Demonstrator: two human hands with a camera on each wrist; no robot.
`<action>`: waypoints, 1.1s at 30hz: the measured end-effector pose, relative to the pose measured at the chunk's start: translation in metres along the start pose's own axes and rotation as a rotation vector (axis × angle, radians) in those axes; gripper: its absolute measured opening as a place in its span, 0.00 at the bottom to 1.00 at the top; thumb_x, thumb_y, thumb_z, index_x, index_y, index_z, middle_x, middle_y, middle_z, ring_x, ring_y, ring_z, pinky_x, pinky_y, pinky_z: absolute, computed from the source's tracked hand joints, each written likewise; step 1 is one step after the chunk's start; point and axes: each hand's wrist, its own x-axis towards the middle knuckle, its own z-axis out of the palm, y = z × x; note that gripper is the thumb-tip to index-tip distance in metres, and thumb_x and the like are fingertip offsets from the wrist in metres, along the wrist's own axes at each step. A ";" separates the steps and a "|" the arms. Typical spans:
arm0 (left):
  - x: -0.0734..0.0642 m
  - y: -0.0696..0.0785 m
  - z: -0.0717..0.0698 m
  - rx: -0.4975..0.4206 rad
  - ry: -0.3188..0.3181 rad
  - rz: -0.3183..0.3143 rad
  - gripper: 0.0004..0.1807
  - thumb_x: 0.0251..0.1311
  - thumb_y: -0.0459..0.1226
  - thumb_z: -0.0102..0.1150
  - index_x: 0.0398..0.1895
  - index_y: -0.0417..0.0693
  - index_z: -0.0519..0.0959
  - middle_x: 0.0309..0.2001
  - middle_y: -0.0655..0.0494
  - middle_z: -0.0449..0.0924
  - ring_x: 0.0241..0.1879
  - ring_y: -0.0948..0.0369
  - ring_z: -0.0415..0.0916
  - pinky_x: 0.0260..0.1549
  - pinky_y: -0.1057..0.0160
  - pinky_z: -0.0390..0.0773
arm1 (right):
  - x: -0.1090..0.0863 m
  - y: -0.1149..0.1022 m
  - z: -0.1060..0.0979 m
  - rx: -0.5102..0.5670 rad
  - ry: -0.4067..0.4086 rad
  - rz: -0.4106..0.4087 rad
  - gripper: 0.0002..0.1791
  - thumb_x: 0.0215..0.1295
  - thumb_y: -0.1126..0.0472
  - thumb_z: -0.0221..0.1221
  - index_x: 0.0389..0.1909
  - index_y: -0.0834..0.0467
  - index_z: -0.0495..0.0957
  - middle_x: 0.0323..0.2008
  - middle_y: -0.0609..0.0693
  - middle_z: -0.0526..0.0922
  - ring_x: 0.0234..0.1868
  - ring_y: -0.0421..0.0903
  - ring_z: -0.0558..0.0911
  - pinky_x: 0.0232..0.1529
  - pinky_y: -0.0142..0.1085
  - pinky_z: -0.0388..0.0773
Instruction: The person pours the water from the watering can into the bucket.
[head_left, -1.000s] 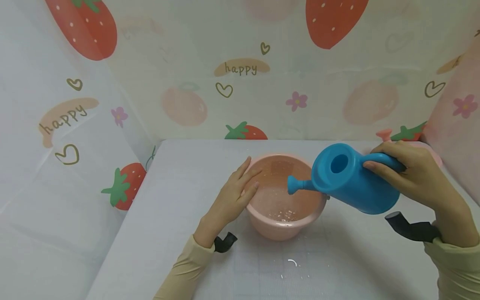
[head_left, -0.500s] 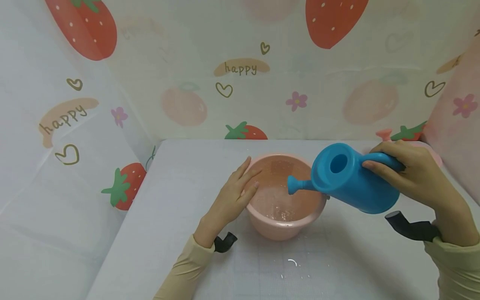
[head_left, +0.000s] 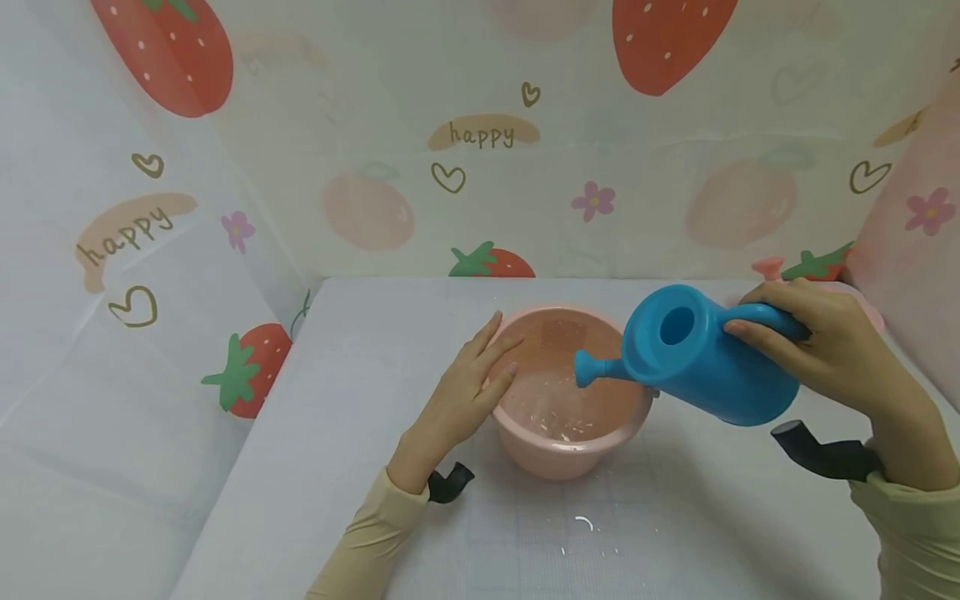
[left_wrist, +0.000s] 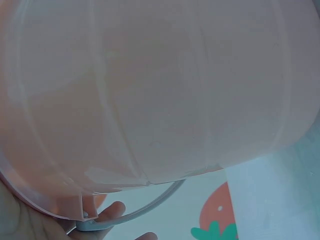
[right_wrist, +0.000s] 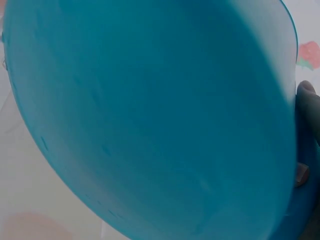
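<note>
A blue watering can [head_left: 708, 367] is tilted with its spout [head_left: 596, 368] over the pink bucket [head_left: 558, 465]. My right hand [head_left: 832, 350] grips the can's handle [head_left: 768, 318], fingers wrapped round it. The can's blue body [right_wrist: 160, 120] fills most of the right wrist view. My left hand [head_left: 468, 383] rests on the bucket's left rim with its fingers fairly straight. In the left wrist view the bucket wall [left_wrist: 150, 95] takes up most of the picture, above a grey bail handle [left_wrist: 150, 206]. Shallow water [head_left: 562, 417] in the bucket shows bright ripples; no clear stream is visible.
Behind my right hand stands a pink object with a flared spout [head_left: 768, 267], mostly hidden. Water drops [head_left: 585, 523] lie on the white table [head_left: 360, 375] in front of the bucket. A strawberry-print sheet [head_left: 285, 150] hangs at the back and sides.
The bright ripples in the bucket have shifted and changed shape. Both hands, the watering can and the bucket stay practically where they were.
</note>
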 end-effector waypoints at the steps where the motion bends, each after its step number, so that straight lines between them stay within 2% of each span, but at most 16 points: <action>1: 0.000 0.000 0.000 0.001 0.001 0.001 0.22 0.67 0.46 0.46 0.63 0.57 0.68 0.73 0.55 0.48 0.68 0.51 0.54 0.60 0.43 0.61 | 0.000 0.000 0.000 -0.001 0.001 -0.001 0.17 0.55 0.47 0.62 0.29 0.59 0.79 0.22 0.43 0.76 0.26 0.28 0.70 0.39 0.16 0.68; 7: 0.001 -0.001 0.000 0.008 0.006 0.010 0.22 0.68 0.47 0.45 0.63 0.57 0.68 0.73 0.54 0.48 0.68 0.51 0.54 0.60 0.43 0.61 | 0.001 -0.001 -0.001 -0.020 -0.005 0.006 0.17 0.54 0.48 0.63 0.29 0.59 0.79 0.22 0.42 0.76 0.26 0.28 0.69 0.38 0.16 0.68; 14: 0.001 -0.001 0.000 -0.001 0.005 0.001 0.22 0.68 0.47 0.45 0.64 0.58 0.68 0.73 0.59 0.46 0.68 0.51 0.53 0.60 0.43 0.61 | 0.002 -0.001 -0.001 -0.016 -0.010 0.006 0.16 0.54 0.49 0.63 0.29 0.59 0.79 0.22 0.42 0.75 0.26 0.28 0.69 0.38 0.16 0.68; 24: 0.002 -0.003 0.001 0.003 0.006 0.009 0.22 0.68 0.49 0.43 0.64 0.59 0.67 0.73 0.57 0.47 0.68 0.51 0.54 0.60 0.43 0.61 | 0.003 -0.003 -0.002 -0.019 -0.021 0.012 0.15 0.53 0.51 0.64 0.29 0.59 0.79 0.23 0.42 0.75 0.27 0.28 0.70 0.41 0.15 0.68; 33: 0.001 -0.003 0.002 0.001 0.004 0.003 0.22 0.68 0.48 0.45 0.64 0.59 0.67 0.73 0.58 0.47 0.68 0.51 0.54 0.60 0.43 0.61 | 0.003 -0.004 -0.001 -0.013 -0.024 0.021 0.13 0.52 0.51 0.65 0.30 0.58 0.79 0.22 0.41 0.74 0.25 0.29 0.68 0.35 0.17 0.69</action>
